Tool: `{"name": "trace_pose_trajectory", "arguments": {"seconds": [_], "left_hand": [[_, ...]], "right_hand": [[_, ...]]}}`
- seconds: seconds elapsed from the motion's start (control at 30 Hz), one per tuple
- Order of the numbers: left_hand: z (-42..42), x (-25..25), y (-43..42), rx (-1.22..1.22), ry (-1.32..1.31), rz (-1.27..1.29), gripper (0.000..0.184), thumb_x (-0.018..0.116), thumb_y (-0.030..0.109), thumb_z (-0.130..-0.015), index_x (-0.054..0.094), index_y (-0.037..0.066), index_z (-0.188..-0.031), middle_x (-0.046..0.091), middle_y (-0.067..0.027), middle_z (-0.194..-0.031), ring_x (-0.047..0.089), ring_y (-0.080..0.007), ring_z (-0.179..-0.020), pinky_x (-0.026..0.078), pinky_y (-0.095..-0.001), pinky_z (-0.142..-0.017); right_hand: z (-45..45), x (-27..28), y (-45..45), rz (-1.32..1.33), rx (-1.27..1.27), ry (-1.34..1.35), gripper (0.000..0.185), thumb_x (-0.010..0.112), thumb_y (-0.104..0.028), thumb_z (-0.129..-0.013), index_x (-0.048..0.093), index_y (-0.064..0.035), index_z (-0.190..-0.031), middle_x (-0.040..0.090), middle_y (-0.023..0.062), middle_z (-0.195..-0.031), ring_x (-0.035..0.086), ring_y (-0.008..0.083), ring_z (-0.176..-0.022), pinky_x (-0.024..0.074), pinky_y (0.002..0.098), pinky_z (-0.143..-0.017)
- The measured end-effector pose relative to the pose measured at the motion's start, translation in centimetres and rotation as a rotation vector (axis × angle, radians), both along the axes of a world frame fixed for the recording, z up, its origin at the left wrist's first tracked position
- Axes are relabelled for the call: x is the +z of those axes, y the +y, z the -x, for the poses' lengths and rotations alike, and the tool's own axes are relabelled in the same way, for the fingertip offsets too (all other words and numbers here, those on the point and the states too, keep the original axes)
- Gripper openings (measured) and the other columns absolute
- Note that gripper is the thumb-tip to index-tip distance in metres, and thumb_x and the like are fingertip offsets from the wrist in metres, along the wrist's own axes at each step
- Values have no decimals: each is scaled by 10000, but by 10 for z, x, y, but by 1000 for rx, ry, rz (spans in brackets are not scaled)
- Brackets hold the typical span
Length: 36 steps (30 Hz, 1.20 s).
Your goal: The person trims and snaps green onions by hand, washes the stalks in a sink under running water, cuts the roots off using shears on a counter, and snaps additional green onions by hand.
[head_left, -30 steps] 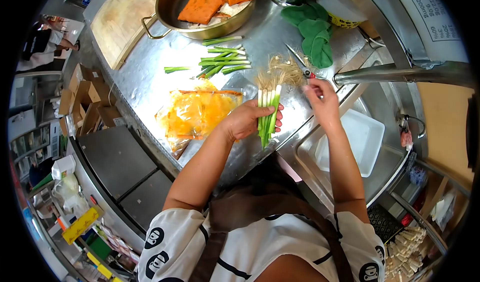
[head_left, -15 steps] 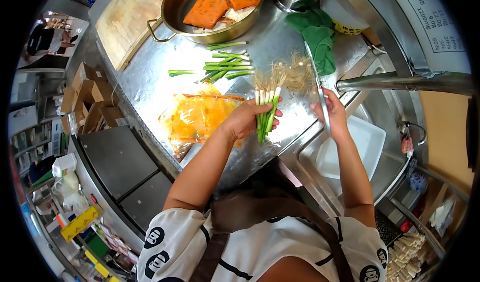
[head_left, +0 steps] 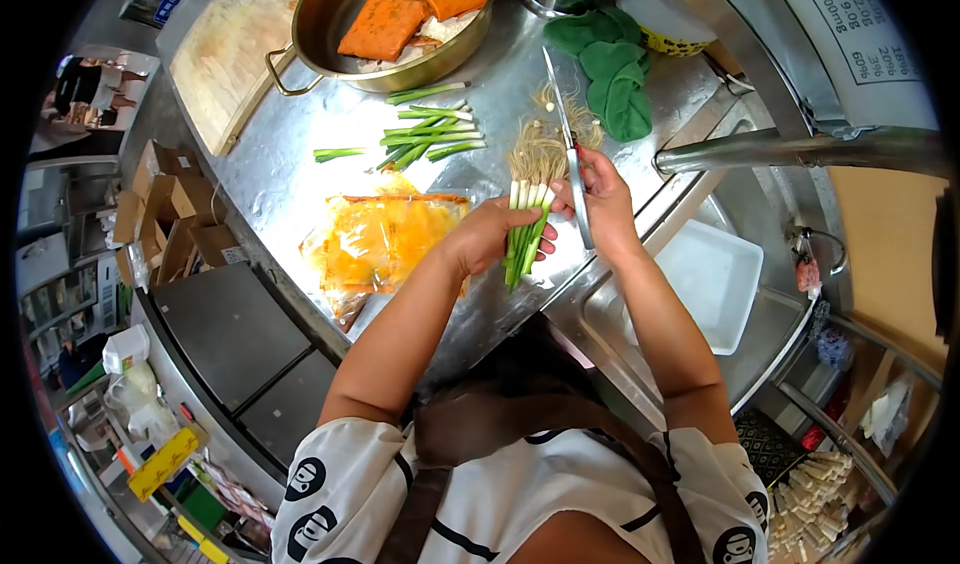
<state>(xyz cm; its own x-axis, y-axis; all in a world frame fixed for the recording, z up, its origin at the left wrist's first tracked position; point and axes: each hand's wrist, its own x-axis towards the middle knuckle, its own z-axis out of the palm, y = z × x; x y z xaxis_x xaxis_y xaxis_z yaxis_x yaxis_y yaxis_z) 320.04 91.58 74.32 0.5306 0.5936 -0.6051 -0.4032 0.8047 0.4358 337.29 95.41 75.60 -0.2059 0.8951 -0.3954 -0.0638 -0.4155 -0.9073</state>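
My left hand is closed around a bunch of scallions, white ends and stringy roots pointing away from me. A slim knife is in my right hand, its blade pointing up and away and its grey handle slanting down toward me. The fingertips of my right hand are close to the white stems; I cannot tell whether they touch. Loose root trimmings lie beyond the bunch. Cut scallion pieces rest on the metal table to the left.
A plastic bag with orange contents lies left of my hands. A brass pan holding orange slabs stands at the back beside a wooden board. Green cloth lies back right. A white tub sits in the sink.
My right hand has brought the knife left and closer to the scallions, with its fingers now at the bunch. The left hand keeps its hold. The whole view has shifted slightly.
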Motion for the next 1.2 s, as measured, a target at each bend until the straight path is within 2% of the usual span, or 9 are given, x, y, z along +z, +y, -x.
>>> {"name": "trace_pose_trajectory", "arguments": {"seconds": [0.13,0.17,0.23,0.33,0.47,0.6,1.03,1.1,1.2], "left_hand": [[7,0,1,32,43,-45,278,520,153,-910,535,13,-1150,638,-134,-942,641,-238,-805,536,-366,-698],[10,2,3,44,67,-53,283,520,154,-911,532,13,-1156,637,-129,-940,641,-236,-804,537,-365,-696],[18,8,7,45,84,-50,277,518,140,-910,533,12,-1156,635,-124,-950,637,-232,-815,532,-364,-727],[27,16,13,12,103,-61,280,514,127,-912,531,17,-1169,633,-109,-957,634,-215,-823,527,-351,-751],[29,19,16,-106,84,-102,308,513,138,-918,521,26,-1205,631,-89,-947,634,-192,-818,525,-317,-731],[26,13,18,-133,87,-85,320,518,143,-917,518,30,-1217,627,-80,-936,630,-187,-807,521,-302,-720],[23,4,24,-188,-91,-133,367,547,146,-892,510,-25,-1214,544,-24,-779,536,-155,-667,446,-273,-632],[22,5,26,-182,-78,-123,366,546,149,-893,511,-30,-1210,538,-24,-771,530,-154,-662,447,-276,-632],[23,4,25,-205,-85,-116,366,549,154,-893,511,-35,-1204,533,-25,-761,521,-146,-655,441,-268,-623]], "right_hand": [[-36,9,-4,-165,167,-174,499,707,-65,-782,446,-41,-1206,580,19,-867,515,75,-768,412,215,-668],[-50,14,-8,-105,261,-280,541,726,-87,-747,443,-57,-1206,529,22,-1001,507,116,-922,417,252,-826],[-73,23,-12,-117,429,-423,601,778,-200,-699,449,-59,-1182,535,47,-989,502,139,-920,419,285,-807],[-93,37,-11,21,650,-423,639,782,-270,-679,450,-56,-1181,530,76,-1035,500,179,-975,404,317,-869],[-87,43,2,-6,805,-510,651,765,-337,-688,464,-47,-1187,555,111,-1086,521,225,-1027,404,330,-900],[-80,40,12,39,780,-499,616,796,-235,-681,497,-46,-1186,565,64,-1033,523,165,-973,423,304,-862],[-78,32,24,-43,872,-554,574,790,-216,-701,527,-27,-1175,584,69,-980,533,158,-906,438,289,-813],[-76,30,22,-164,824,-577,491,756,-335,-722,583,-40,-1074,624,132,-857,599,226,-796,459,313,-741],[-73,35,27,-256,922,-744,438,752,-345,-722,605,-41,-1000,603,137,-762,586,256,-713,449,334,-671]]}}
